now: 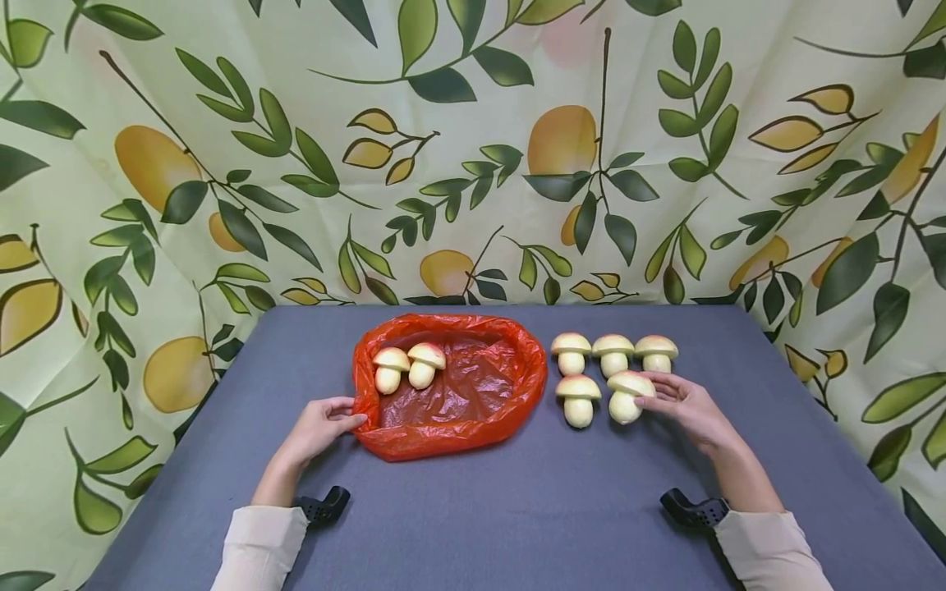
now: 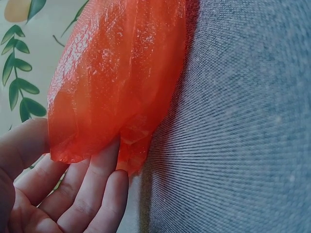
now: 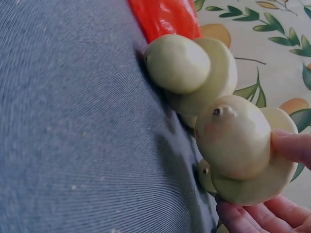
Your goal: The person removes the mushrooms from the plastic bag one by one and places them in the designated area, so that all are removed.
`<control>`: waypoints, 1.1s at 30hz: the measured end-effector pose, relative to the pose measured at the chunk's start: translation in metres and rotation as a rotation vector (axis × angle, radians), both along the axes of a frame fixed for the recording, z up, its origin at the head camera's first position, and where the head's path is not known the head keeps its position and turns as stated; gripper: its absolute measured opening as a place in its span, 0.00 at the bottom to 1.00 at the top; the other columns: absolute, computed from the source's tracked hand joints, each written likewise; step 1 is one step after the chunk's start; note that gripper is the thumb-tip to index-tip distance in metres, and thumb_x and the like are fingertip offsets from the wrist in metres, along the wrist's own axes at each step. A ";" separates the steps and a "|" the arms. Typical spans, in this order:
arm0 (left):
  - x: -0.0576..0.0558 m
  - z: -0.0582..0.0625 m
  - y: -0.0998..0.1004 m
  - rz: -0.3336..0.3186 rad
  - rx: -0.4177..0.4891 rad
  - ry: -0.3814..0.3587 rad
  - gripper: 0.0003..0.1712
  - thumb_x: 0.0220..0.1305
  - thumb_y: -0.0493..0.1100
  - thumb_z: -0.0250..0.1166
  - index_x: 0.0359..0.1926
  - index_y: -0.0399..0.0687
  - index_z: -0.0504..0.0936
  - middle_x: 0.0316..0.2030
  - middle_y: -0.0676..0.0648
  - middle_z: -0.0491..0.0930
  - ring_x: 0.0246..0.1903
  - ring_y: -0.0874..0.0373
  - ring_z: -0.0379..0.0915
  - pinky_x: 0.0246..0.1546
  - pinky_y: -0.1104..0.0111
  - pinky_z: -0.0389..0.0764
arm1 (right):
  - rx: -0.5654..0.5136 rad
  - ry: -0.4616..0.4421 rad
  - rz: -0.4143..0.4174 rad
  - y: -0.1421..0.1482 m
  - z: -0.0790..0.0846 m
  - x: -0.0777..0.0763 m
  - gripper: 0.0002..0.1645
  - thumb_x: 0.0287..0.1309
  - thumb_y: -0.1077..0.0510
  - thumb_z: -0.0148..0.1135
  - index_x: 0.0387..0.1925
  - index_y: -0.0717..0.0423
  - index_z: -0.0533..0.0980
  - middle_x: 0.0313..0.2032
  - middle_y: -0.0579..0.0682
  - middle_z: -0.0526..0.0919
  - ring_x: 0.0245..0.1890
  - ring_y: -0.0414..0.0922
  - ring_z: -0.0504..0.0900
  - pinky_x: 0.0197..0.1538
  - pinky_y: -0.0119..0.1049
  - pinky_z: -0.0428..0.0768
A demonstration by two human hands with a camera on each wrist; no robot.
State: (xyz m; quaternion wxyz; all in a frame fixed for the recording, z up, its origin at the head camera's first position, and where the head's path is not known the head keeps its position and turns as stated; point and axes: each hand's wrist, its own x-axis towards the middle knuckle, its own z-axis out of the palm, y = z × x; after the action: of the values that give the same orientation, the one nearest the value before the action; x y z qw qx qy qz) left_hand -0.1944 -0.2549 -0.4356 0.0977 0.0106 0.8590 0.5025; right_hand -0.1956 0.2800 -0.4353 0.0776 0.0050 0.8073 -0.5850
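A red plastic bag (image 1: 452, 442) lies with its rim rolled open, and two toy mushrooms (image 1: 388, 371) rest inside at its left. My left hand (image 1: 319, 427) pinches the bag's left edge; in the left wrist view the thumb is on one side of the red film (image 2: 114, 92) and the fingers on the other. To the right of the bag, my right hand (image 1: 687, 410) grips a pale mushroom (image 1: 625, 404) between thumb and fingers. That mushroom (image 3: 235, 138) is tilted, and a shadow falls on the cloth beside it in the right wrist view.
Several more mushrooms stand in two rows right of the bag, among them a front one (image 1: 578, 400) and a back one (image 1: 613, 355). A blue-grey cloth (image 1: 502, 525) covers the table. Behind it hangs a leaf-printed curtain (image 1: 473, 205).
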 end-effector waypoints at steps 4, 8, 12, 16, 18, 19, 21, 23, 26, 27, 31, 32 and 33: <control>0.001 0.000 0.001 -0.004 0.005 0.003 0.23 0.62 0.37 0.64 0.53 0.22 0.75 0.42 0.32 0.85 0.30 0.77 0.76 0.32 0.77 0.76 | -0.018 -0.013 -0.005 0.002 -0.005 -0.001 0.31 0.59 0.58 0.64 0.61 0.63 0.66 0.36 0.19 0.77 0.41 0.19 0.75 0.44 0.19 0.74; 0.001 -0.001 0.001 -0.003 0.007 0.001 0.23 0.62 0.37 0.64 0.53 0.22 0.75 0.43 0.31 0.85 0.30 0.78 0.76 0.32 0.77 0.76 | 0.000 -0.017 -0.005 0.003 -0.007 -0.002 0.33 0.59 0.57 0.65 0.62 0.65 0.65 0.36 0.18 0.76 0.41 0.18 0.75 0.44 0.18 0.73; 0.001 -0.002 0.000 -0.006 0.005 0.001 0.23 0.62 0.37 0.64 0.53 0.22 0.75 0.43 0.31 0.85 0.30 0.78 0.76 0.33 0.77 0.76 | 0.050 -0.023 -0.001 0.003 -0.009 -0.002 0.38 0.59 0.55 0.65 0.64 0.69 0.62 0.36 0.20 0.76 0.40 0.17 0.74 0.44 0.18 0.72; 0.002 -0.003 0.000 -0.001 -0.001 0.006 0.23 0.62 0.37 0.64 0.53 0.22 0.75 0.43 0.31 0.85 0.30 0.78 0.75 0.33 0.77 0.76 | 0.089 -0.034 -0.002 0.001 -0.012 -0.004 0.41 0.59 0.53 0.65 0.66 0.70 0.61 0.42 0.27 0.77 0.40 0.17 0.73 0.44 0.18 0.73; 0.002 -0.003 -0.001 0.001 -0.002 0.009 0.23 0.62 0.37 0.65 0.53 0.22 0.75 0.43 0.31 0.84 0.30 0.78 0.75 0.32 0.77 0.76 | 0.101 -0.038 -0.004 -0.001 -0.013 -0.004 0.41 0.59 0.52 0.64 0.67 0.69 0.61 0.45 0.32 0.78 0.40 0.16 0.73 0.45 0.19 0.73; 0.002 -0.003 -0.001 0.001 -0.005 0.011 0.23 0.62 0.37 0.65 0.53 0.22 0.75 0.43 0.31 0.84 0.30 0.78 0.75 0.32 0.77 0.75 | 0.106 -0.038 -0.007 -0.002 -0.013 -0.004 0.41 0.60 0.52 0.64 0.67 0.69 0.61 0.47 0.34 0.79 0.40 0.16 0.73 0.45 0.19 0.73; 0.003 -0.003 -0.001 -0.001 -0.007 0.015 0.23 0.62 0.37 0.65 0.53 0.22 0.75 0.43 0.30 0.84 0.30 0.78 0.75 0.32 0.77 0.75 | 0.121 -0.034 -0.011 -0.003 -0.013 -0.004 0.41 0.60 0.52 0.64 0.67 0.68 0.61 0.50 0.40 0.80 0.40 0.16 0.73 0.44 0.19 0.73; 0.003 -0.003 -0.001 -0.001 -0.009 0.016 0.23 0.62 0.37 0.65 0.52 0.22 0.75 0.43 0.30 0.84 0.30 0.78 0.75 0.32 0.77 0.76 | 0.139 -0.025 -0.012 -0.005 -0.013 -0.004 0.41 0.60 0.52 0.64 0.68 0.67 0.61 0.55 0.49 0.80 0.39 0.15 0.72 0.44 0.18 0.73; 0.002 -0.003 0.000 0.005 -0.010 0.009 0.23 0.62 0.38 0.65 0.53 0.23 0.75 0.43 0.31 0.85 0.30 0.78 0.76 0.33 0.77 0.76 | 0.157 -0.016 -0.014 -0.007 -0.012 -0.003 0.41 0.61 0.51 0.63 0.69 0.66 0.61 0.61 0.64 0.74 0.39 0.14 0.70 0.44 0.18 0.72; 0.002 -0.002 0.000 0.005 -0.011 0.008 0.23 0.62 0.38 0.65 0.53 0.23 0.75 0.43 0.31 0.85 0.30 0.78 0.76 0.33 0.77 0.76 | 0.160 -0.014 -0.012 -0.007 -0.011 -0.003 0.41 0.61 0.51 0.63 0.69 0.66 0.60 0.63 0.68 0.71 0.39 0.14 0.70 0.44 0.18 0.72; 0.001 -0.002 0.001 0.001 -0.004 0.001 0.23 0.62 0.38 0.65 0.53 0.24 0.75 0.42 0.33 0.85 0.30 0.78 0.76 0.33 0.76 0.76 | 0.182 -0.021 -0.011 -0.008 -0.010 -0.002 0.42 0.62 0.51 0.62 0.70 0.65 0.58 0.66 0.72 0.66 0.38 0.13 0.68 0.43 0.17 0.71; 0.001 -0.002 0.001 -0.003 -0.002 0.003 0.23 0.62 0.38 0.65 0.53 0.23 0.75 0.42 0.33 0.85 0.30 0.78 0.76 0.33 0.76 0.76 | 0.184 -0.022 -0.008 -0.008 -0.010 -0.002 0.42 0.62 0.51 0.62 0.70 0.66 0.58 0.66 0.72 0.65 0.38 0.13 0.68 0.43 0.17 0.71; 0.001 -0.001 0.001 -0.004 0.000 0.004 0.23 0.62 0.38 0.65 0.53 0.23 0.75 0.42 0.32 0.85 0.30 0.78 0.76 0.33 0.77 0.76 | 0.187 -0.022 -0.008 -0.008 -0.010 -0.003 0.42 0.62 0.51 0.61 0.70 0.67 0.58 0.66 0.72 0.66 0.38 0.13 0.68 0.43 0.17 0.71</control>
State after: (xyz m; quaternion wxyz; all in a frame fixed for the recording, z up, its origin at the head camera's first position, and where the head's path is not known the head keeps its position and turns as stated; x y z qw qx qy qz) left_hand -0.1937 -0.2541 -0.4370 0.0967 0.0135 0.8591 0.5025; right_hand -0.1983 0.2716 -0.4457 0.0835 0.0220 0.8573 -0.5075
